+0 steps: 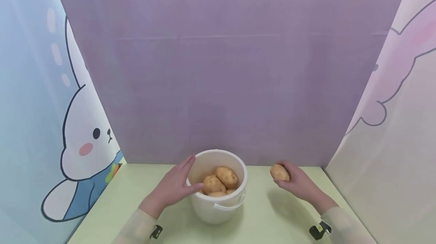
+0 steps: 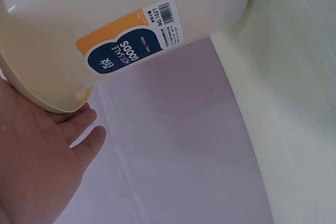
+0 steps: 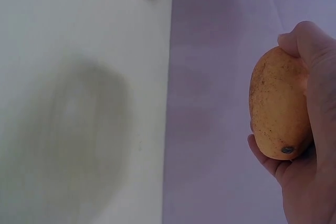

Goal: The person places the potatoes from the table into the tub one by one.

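A white bucket (image 1: pixel 217 213) with several potatoes (image 1: pixel 226 177) inside stands upright on the table. My left hand (image 1: pixel 173 185) is at the bucket's left rim. Its thumb reaches across the near part of the rim, and its nearly straight fingers lie along the outside. In the left wrist view, fingertips (image 2: pixel 90 145) show right by the rim, below a bucket wall that bears an orange and blue label (image 2: pixel 126 48). To the right of the bucket, my right hand (image 1: pixel 299 185) holds a single potato (image 3: pixel 279 103) above the table, between thumb and fingers.
The pale green table (image 1: pixel 262 225) ends at a purple back panel (image 1: pixel 221 96). Side panels with cartoon rabbits (image 1: pixel 85 138) flank it left and right. The bucket's white handle (image 1: pixel 231 207) hangs down at its front right.
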Demonstrator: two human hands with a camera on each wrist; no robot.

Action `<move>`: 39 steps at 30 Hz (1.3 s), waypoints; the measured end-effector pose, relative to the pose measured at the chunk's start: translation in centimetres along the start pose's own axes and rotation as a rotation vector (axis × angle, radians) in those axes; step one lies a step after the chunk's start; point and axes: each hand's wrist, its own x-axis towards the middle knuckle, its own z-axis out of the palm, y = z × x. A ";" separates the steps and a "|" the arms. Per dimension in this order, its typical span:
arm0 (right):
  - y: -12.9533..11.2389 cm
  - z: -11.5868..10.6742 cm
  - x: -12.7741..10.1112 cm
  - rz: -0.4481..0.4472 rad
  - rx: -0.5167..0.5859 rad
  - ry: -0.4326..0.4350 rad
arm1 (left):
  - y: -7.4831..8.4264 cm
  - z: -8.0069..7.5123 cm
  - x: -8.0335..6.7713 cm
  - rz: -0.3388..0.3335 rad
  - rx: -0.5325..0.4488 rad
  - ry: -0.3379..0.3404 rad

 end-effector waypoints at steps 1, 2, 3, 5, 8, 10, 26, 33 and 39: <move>-0.2 0.0 0.2 -0.007 0.001 0.001 | 0.0 0.0 0.1 0.006 -0.002 0.002; -0.4 -0.1 0.5 -0.014 0.001 0.001 | 0.1 -0.1 0.1 0.007 -0.004 0.002; -0.8 -0.1 0.8 -0.018 0.003 -0.003 | 0.2 -0.1 0.1 0.008 -0.003 0.003; -1.5 -0.2 1.4 -0.020 0.008 -0.016 | 0.2 -0.2 0.1 0.007 0.000 0.003; -2.5 -0.3 2.2 -0.020 0.016 -0.037 | 0.3 -0.2 0.0 0.008 0.006 0.007; -3.2 -0.3 2.8 -0.030 0.018 -0.051 | 0.3 -0.2 0.0 0.007 0.002 0.007; -8.4 0.8 6.8 -0.168 -0.002 -0.093 | -0.1 0.2 -0.1 -0.022 -0.001 -0.001; -11.0 1.8 8.4 -0.219 0.020 -0.149 | 0.2 0.0 -0.1 -0.013 -0.007 0.006; -12.3 2.8 9.1 -0.252 0.024 -0.175 | 0.3 0.3 -0.1 -0.007 0.010 0.010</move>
